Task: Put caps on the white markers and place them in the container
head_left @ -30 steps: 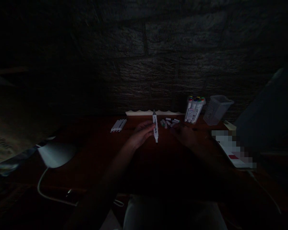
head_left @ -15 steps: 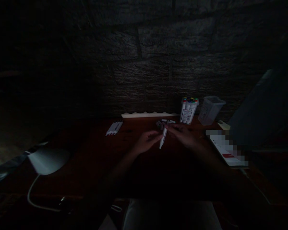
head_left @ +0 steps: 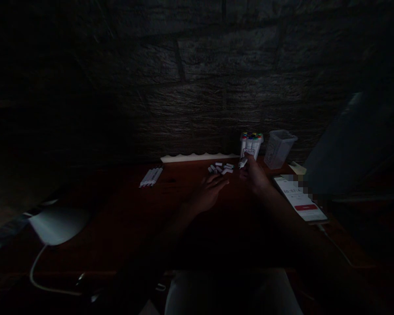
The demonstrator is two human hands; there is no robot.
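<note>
By the fingers of the right hand (head_left: 255, 177), a white marker (head_left: 243, 163) is gripped near one end, in front of the filled marker tub (head_left: 250, 150); whether the tub is touched cannot be told. The fingers of the left hand (head_left: 207, 192) are loosely spread, with nothing seen gripped, and are held just beside the scattered caps (head_left: 219, 168). (Contact with the nearest cap cannot be made out in this dim light.)

If the left hand were swept forward, the caps could be rolled or pushed apart. If the right hand were swung toward the wall, the tub could be knocked and its markers spilled; by so short a hold, the marker could also be let slip.

Farther left on the bench (head_left: 118, 223), a row of white markers (head_left: 151, 176) is laid side by side, well apart from both hands. To the right, a second, see-through tub (head_left: 273, 151) is stood near the filled one, and a lit phone (head_left: 298, 200) is placed nearer the bench edge.
</note>
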